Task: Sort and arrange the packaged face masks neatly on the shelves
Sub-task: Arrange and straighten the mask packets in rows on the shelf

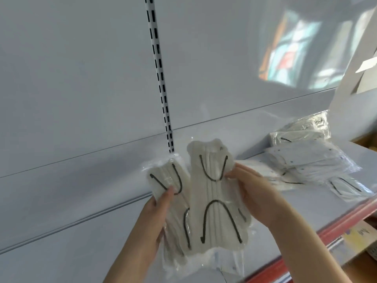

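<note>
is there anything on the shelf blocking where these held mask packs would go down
Nothing visible does. Both the left hand and right hand hold the mask packs over a bare stretch of shelf; the pile of packs lies further right.

The held masks (216, 193) are off-white with black ear loops, in clear wrap. The pile (310, 160) is white with black dots and loops. The shelf (302, 203) is pale grey, edged red. The upright (161, 78) is white with black slots.
</note>
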The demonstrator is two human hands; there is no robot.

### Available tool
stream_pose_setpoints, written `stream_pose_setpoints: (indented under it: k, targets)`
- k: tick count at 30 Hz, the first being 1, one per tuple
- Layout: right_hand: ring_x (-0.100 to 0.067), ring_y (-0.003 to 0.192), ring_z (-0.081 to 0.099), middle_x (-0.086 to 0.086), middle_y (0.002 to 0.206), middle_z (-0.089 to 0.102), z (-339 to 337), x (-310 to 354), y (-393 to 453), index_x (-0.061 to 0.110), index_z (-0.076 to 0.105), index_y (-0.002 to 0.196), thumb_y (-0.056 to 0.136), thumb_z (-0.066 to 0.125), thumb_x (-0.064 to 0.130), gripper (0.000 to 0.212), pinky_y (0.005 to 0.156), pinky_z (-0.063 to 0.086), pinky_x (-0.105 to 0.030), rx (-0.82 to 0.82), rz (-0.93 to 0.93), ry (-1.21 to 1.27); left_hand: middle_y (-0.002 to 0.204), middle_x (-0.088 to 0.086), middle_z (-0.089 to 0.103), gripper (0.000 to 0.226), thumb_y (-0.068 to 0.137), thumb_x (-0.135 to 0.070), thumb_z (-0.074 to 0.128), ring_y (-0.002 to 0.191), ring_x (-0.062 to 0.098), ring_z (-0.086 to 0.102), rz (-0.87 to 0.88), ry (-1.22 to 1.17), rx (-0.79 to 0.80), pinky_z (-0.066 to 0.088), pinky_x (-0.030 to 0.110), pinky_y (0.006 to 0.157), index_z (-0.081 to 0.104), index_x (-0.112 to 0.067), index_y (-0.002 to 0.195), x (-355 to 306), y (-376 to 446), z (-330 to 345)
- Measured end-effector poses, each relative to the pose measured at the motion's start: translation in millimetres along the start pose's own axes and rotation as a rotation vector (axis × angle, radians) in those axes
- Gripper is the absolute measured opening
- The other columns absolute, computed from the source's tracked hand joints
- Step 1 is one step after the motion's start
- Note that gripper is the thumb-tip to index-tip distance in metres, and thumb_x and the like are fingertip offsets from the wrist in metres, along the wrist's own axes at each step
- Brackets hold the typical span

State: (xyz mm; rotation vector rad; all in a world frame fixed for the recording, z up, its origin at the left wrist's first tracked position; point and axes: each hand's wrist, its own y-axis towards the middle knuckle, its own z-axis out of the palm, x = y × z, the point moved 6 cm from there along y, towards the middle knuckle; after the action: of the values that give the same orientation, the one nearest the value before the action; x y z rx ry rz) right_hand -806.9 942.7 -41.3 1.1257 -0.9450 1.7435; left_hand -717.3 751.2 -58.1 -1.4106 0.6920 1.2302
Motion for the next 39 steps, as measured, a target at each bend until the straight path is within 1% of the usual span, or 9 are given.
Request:
stream_pose_setpoints:
  k: [5,9,13,15,17,20,26,34,39]
  targets:
    - [-0.021,0.095,0.058,-0.003,0.097,0.060,66.7,-38.2,0.7,0.015,0.062,0.092,0.098,0.046,0.033,0.025,0.091,0.049,-0.044,-0.070,-0.292,-0.694,0.113,0.007,0.077,0.035,0.092,-0.033,0.065,0.106,0.023,0.074,0.023,-0.019,0.099,0.054,0.041,0.096,0.072,-0.015,0.121,-0.6,-2.5,7.1]
    - [-0.018,0.122,0.046,0.002,0.133,0.053,28.0,-4.0,19.1,0.026,0.052,0.141,0.092,0.036,0.060,0.062,0.103,0.032,-0.036,-0.301,-0.603,-1.060,0.100,0.009,0.080,0.031,0.084,-0.019,0.076,0.093,0.026,0.077,0.051,-0.033,-0.112,0.057,0.044,0.092,0.073,-0.011,0.114,2.9,6.1,-21.2]
    - [-0.025,0.145,0.029,0.001,0.159,0.032,-56.9,-2.3,56.9,0.034,0.018,0.158,0.081,0.069,0.059,0.095,0.116,0.027,-0.042,-0.159,-0.228,-1.488,0.100,0.007,0.080,0.028,0.084,-0.019,0.078,0.093,0.025,0.077,0.064,-0.045,-0.155,0.056,0.047,0.095,0.074,-0.016,0.112,0.6,6.6,-33.5]
    - [-0.021,0.125,0.055,0.003,0.135,0.060,-80.6,-3.4,60.9,0.036,0.052,0.141,0.080,0.077,0.046,0.067,0.097,0.045,-0.034,-0.164,-0.141,-1.330,0.100,0.007,0.080,0.028,0.084,-0.019,0.078,0.093,0.024,0.077,0.064,-0.051,-0.142,0.056,0.048,0.095,0.074,-0.016,0.112,2.8,6.8,-30.9]
    - [-0.020,0.085,0.068,0.005,0.087,0.073,-89.0,4.7,60.2,0.032,0.075,0.093,0.083,0.074,0.039,0.012,0.071,0.050,-0.035,-0.297,-0.209,-1.197,0.098,0.006,0.080,0.027,0.085,-0.019,0.078,0.091,0.023,0.077,0.057,-0.042,-0.131,0.056,0.046,0.094,0.074,-0.016,0.111,5.1,6.3,-28.3]
    - [-0.019,0.050,0.052,0.005,0.049,0.054,-86.2,19.5,49.9,0.021,0.056,0.056,0.083,0.076,0.040,0.039,0.050,0.040,-0.033,-0.449,-0.288,-0.941,0.097,0.006,0.080,0.026,0.084,-0.020,0.078,0.091,0.023,0.077,0.049,-0.029,-0.143,0.056,0.046,0.094,0.074,-0.016,0.109,6.3,6.8,-29.0]
    - [-0.019,0.062,0.044,-0.001,0.062,0.047,-82.2,70.2,14.0,0.009,0.052,0.066,0.077,0.082,0.037,0.042,0.055,0.037,-0.030,-0.751,-0.502,-0.627,0.093,0.006,0.080,0.023,0.084,-0.018,0.078,0.084,0.022,0.078,0.059,-0.055,-0.157,0.057,0.042,0.087,0.074,-0.015,0.107,4.7,8.5,-32.2]
    - [-0.012,0.065,0.070,0.001,0.072,0.073,-33.0,85.2,-21.1,0.015,0.067,0.075,0.077,0.084,0.035,0.026,0.060,0.058,-0.027,-0.503,-0.507,-0.244,0.100,0.002,0.080,0.027,0.086,-0.024,0.077,0.096,0.021,0.076,0.112,-0.039,-0.097,0.056,0.049,0.097,0.072,-0.022,0.113,-4.3,3.9,-18.4]
    - [-0.006,0.062,0.071,0.006,0.069,0.075,11.1,38.9,-12.3,0.015,0.071,0.082,0.077,0.083,0.035,0.024,0.051,0.052,-0.017,-0.380,-0.342,-0.290,0.103,-0.007,0.079,0.041,0.083,-0.055,0.064,0.095,0.012,0.076,0.156,-0.032,0.030,0.058,0.037,0.088,0.069,-0.030,0.115,-14.3,-8.9,7.3]
